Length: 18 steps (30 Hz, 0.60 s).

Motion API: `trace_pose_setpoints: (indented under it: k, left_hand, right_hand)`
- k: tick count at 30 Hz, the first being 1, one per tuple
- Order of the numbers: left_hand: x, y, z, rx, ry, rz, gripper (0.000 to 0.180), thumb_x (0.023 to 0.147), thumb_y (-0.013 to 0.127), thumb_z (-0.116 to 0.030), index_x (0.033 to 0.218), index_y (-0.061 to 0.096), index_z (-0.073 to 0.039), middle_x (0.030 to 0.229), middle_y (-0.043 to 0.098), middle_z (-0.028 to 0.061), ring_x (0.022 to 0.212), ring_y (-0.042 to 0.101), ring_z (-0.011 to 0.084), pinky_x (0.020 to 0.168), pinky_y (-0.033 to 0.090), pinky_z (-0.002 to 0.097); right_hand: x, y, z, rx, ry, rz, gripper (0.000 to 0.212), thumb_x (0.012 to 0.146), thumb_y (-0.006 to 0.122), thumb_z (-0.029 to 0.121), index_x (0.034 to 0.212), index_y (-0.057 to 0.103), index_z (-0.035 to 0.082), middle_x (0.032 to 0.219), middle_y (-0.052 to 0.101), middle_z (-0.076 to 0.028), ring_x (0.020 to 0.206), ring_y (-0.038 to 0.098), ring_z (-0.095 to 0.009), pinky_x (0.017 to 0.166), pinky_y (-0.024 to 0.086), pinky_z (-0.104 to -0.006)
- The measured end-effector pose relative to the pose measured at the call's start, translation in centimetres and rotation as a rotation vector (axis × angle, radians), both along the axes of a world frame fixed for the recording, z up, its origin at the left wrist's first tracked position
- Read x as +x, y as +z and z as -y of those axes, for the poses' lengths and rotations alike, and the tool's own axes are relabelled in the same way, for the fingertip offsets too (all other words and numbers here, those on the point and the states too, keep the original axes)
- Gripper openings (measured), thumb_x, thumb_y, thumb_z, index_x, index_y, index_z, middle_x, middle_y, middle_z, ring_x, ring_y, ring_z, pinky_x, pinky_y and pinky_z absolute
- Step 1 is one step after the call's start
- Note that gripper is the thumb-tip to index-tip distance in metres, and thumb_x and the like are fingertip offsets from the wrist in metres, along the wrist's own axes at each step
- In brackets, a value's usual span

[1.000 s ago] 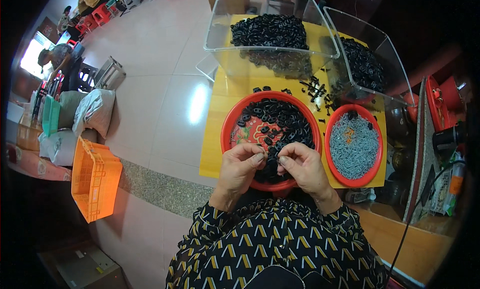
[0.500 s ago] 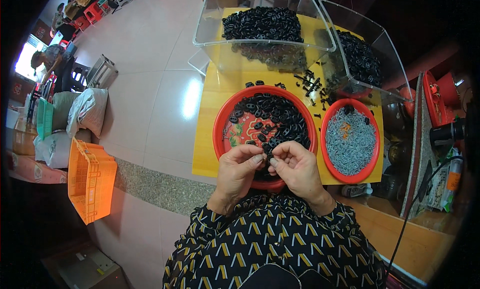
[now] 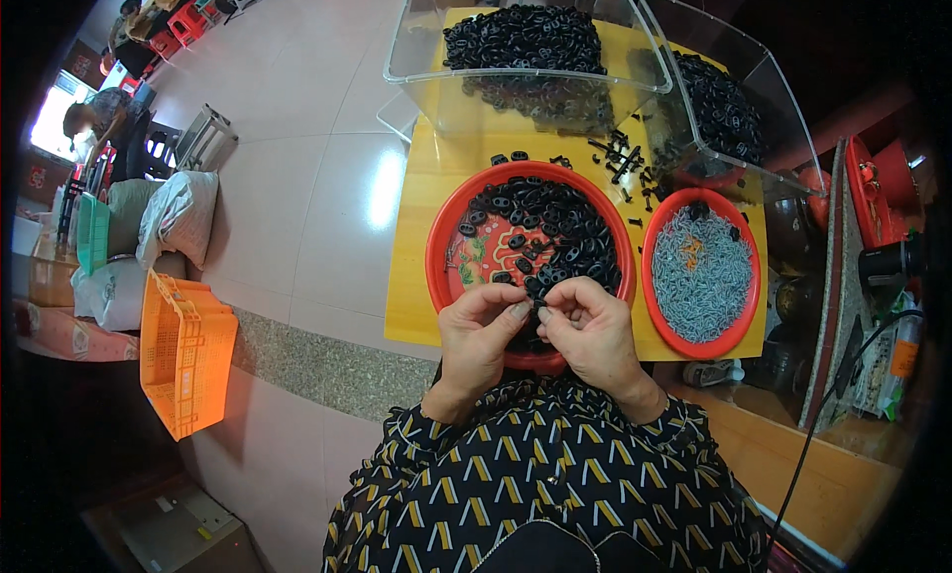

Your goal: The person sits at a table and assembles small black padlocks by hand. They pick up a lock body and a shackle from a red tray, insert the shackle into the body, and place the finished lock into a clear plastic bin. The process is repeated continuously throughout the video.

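On the yellow table [image 3: 416, 305], red bowl [image 3: 441, 238] holds black parts [image 3: 555, 226].

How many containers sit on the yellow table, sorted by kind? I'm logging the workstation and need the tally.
Red round trays: 2, the large one with black plastic pieces and the smaller one with small grey metal parts.
Clear plastic bins: 2, the left bin and the right bin, both holding black pieces.
Total: 4 containers on the yellow table.
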<state>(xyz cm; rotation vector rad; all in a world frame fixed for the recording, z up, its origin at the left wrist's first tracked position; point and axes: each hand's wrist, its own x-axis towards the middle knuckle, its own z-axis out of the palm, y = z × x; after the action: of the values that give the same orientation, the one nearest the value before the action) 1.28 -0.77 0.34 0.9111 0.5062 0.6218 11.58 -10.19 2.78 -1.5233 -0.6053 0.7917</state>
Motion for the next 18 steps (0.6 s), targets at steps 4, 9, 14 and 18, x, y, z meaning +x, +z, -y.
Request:
trace_pose_setpoints:
  k: [4, 9, 14, 18]
  left_hand:
    - [-0.03, -0.22, 0.08, 0.158, 0.021, -0.072, 0.010, 0.077, 0.059, 0.005, 0.087, 0.059, 0.002, 0.084, 0.059, 0.0033, 0.078, 0.056, 0.0088, 0.069, 0.045, 0.0205]
    - [0.25, 0.42, 0.34, 0.246, 0.020, -0.085, 0.010, 0.076, 0.060, 0.005, 0.085, 0.059, 0.002, 0.080, 0.059, 0.0025, 0.074, 0.055, 0.0084, 0.066, 0.044, 0.0202]
    - [0.45, 0.52, 0.39, 0.364, 0.023, -0.134, 0.009, 0.075, 0.061, 0.005, 0.083, 0.060, 0.002, 0.077, 0.058, 0.0029, 0.071, 0.054, 0.0084, 0.063, 0.044, 0.0204]
    - [0.52, 0.22, 0.25, 0.542, 0.012, -0.191, 0.008, 0.074, 0.061, 0.005, 0.082, 0.060, 0.002, 0.076, 0.058, 0.0037, 0.070, 0.055, 0.0084, 0.063, 0.044, 0.0201]
  right_hand:
    - [-0.07, -0.34, 0.05, -0.006, 0.000, 0.035, 0.009, 0.075, 0.059, -0.002, 0.081, 0.055, 0.000, 0.069, 0.057, -0.001, 0.061, 0.052, -0.002, 0.052, 0.044, -0.0176]
    - [0.05, -0.35, 0.23, 0.011, -0.007, 0.021, 0.007, 0.074, 0.060, -0.002, 0.080, 0.055, -0.001, 0.068, 0.058, -0.003, 0.060, 0.056, -0.005, 0.050, 0.045, -0.0198]
    - [-0.12, -1.02, 0.30, 0.039, -0.039, 0.088, 0.006, 0.074, 0.060, -0.002, 0.078, 0.055, -0.002, 0.068, 0.059, -0.006, 0.059, 0.059, -0.008, 0.049, 0.046, -0.0221]
    - [0.21, -1.04, 0.28, 0.025, -0.023, 0.090, 0.004, 0.074, 0.059, -0.002, 0.076, 0.055, -0.002, 0.067, 0.059, -0.008, 0.059, 0.060, -0.009, 0.049, 0.046, -0.0228]
